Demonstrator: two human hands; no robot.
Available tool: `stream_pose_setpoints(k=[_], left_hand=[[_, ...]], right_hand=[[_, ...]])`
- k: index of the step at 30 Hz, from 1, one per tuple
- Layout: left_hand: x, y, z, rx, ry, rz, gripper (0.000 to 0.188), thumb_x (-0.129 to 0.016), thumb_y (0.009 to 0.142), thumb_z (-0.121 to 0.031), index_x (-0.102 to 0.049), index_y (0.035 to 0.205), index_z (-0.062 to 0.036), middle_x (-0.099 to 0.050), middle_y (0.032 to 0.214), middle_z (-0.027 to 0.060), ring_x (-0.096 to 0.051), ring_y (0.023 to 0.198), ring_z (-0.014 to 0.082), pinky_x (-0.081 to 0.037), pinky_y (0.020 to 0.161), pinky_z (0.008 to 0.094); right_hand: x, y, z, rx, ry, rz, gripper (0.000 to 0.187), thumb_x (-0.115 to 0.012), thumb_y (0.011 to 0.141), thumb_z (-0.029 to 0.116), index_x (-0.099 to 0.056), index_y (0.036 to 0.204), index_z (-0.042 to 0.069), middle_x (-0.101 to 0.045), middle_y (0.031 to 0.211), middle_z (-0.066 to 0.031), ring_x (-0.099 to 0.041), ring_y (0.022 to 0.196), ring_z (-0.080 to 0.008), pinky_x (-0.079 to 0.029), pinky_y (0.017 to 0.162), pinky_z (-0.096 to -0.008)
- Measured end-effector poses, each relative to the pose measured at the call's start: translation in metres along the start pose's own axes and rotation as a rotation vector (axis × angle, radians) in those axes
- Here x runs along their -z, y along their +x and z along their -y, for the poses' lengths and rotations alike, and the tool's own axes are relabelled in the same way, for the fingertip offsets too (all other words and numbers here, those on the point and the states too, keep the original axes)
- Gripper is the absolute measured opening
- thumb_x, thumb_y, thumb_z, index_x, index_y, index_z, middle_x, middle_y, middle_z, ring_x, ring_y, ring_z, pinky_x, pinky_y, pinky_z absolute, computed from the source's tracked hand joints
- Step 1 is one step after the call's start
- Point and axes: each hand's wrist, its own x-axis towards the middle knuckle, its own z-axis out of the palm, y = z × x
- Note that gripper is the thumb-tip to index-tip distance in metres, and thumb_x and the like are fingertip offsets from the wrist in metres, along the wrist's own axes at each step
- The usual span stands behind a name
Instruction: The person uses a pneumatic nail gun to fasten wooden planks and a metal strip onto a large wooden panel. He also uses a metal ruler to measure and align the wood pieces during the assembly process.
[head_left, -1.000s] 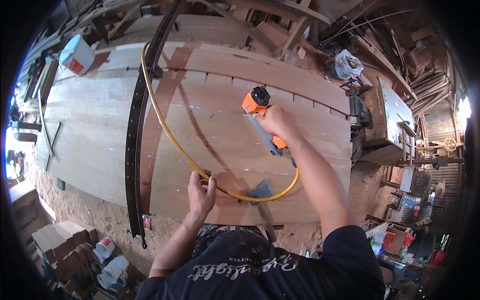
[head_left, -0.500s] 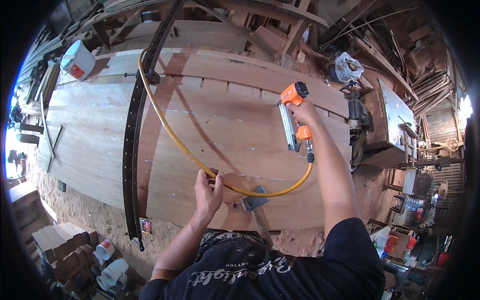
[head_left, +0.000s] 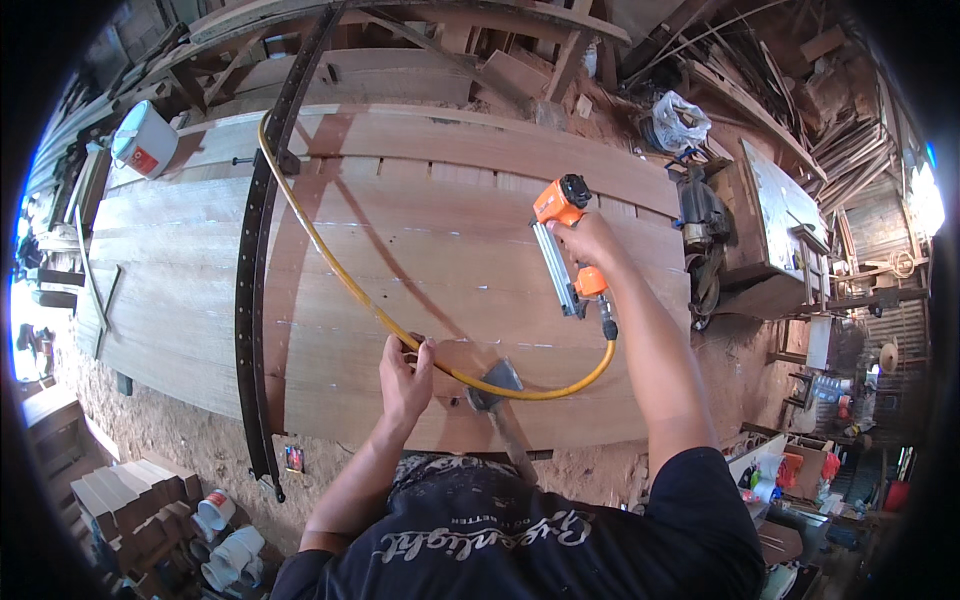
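Note:
A wide panel of wooden boards (head_left: 180, 290) lies in front of me. My right hand (head_left: 588, 240) is closed around the handle of an orange and black nail gun (head_left: 558, 202), held above the panel's right half. Its silver magazine slants toward me. From its lower end a yellow air hose (head_left: 345, 280) loops back left across the boards and over a dark steel bar clamp (head_left: 254, 260). My left hand (head_left: 404, 378) pinches the hose near the panel's front edge. Under the hose, right of that hand, is a tool with a flat grey head (head_left: 503, 377) and a wooden handle.
The bar clamp spans the panel from front to back. A white bucket (head_left: 145, 140) stands at the far left, near a thin metal square (head_left: 108, 300). Stacked wood blocks (head_left: 130, 500) sit at lower left. A machine (head_left: 705, 215) and a cabinet (head_left: 765, 215) stand at right.
The nail gun has moved slightly left and nearer to me, still in my right hand. My left hand keeps its pinch on the hose. The whole view has shifted a little.

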Motion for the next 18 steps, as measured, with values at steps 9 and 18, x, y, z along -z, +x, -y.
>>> stream_pose_setpoints(k=[9, 18], left_hand=[[-0.004, -0.012, 0.011, 0.025, 0.018, -0.007, 0.022, -0.073, 0.103, -0.018, -0.063, 0.107, 0.0008, -0.068, 0.09, 0.0115, -0.067, 0.079, 0.0185, -0.055, 0.075, 0.0347], [-0.031, -0.008, -0.012, 0.006, 0.032, 0.022, 0.022, -0.072, 0.103, -0.02, -0.063, 0.107, 0.0003, -0.07, 0.091, 0.0101, -0.066, 0.08, 0.0174, -0.054, 0.074, 0.035]], right_hand=[[-0.018, -0.044, -0.001, 0.013, -0.24, -0.068, 0.05, -0.071, 0.098, 0.047, -0.075, 0.108, -0.002, -0.073, 0.074, -0.0156, -0.075, 0.068, -0.0285, -0.058, 0.07, -0.0439], [0.004, -0.006, -0.08, 0.109, 0.202, -0.043, 0.036, -0.071, 0.102, 0.04, -0.071, 0.103, 0.004, -0.066, 0.069, -0.0035, -0.068, 0.058, -0.0189, -0.055, 0.058, -0.0406]])
